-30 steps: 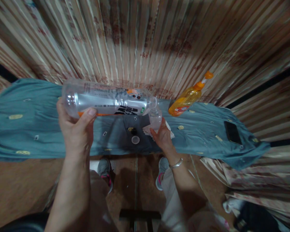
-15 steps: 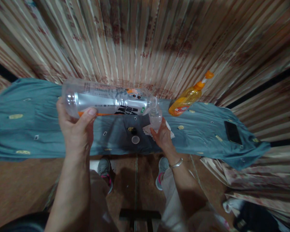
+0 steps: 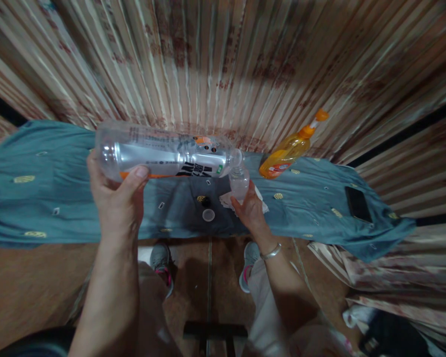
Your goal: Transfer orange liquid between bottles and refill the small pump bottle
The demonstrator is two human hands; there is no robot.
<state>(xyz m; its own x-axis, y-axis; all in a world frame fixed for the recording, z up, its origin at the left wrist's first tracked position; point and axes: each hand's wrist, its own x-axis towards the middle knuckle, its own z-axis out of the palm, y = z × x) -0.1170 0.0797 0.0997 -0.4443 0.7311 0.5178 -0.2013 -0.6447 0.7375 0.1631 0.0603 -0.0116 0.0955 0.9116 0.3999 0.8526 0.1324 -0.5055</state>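
Observation:
My left hand (image 3: 121, 196) is wrapped round the base end of a large clear plastic bottle (image 3: 152, 151) with a silver label. The bottle lies nearly level in the air, its mouth pointing right. Close below that mouth, a small clear bottle (image 3: 240, 183) stands upright in the grip of my right hand (image 3: 249, 206). Whether the two mouths touch I cannot tell. Under the small bottle is a white tissue (image 3: 262, 201). On the cloth, left of my right hand, are a small black cap (image 3: 206, 202) and a round clear lid (image 3: 208, 214).
A teal cloth (image 3: 70, 198) covers the long table. An orange pump bottle of liquid (image 3: 282, 156) stands to the right, and a black phone (image 3: 358, 204) lies at the right end. Pleated curtains (image 3: 208, 64) hang close behind. A black stool edge (image 3: 215, 329) shows below.

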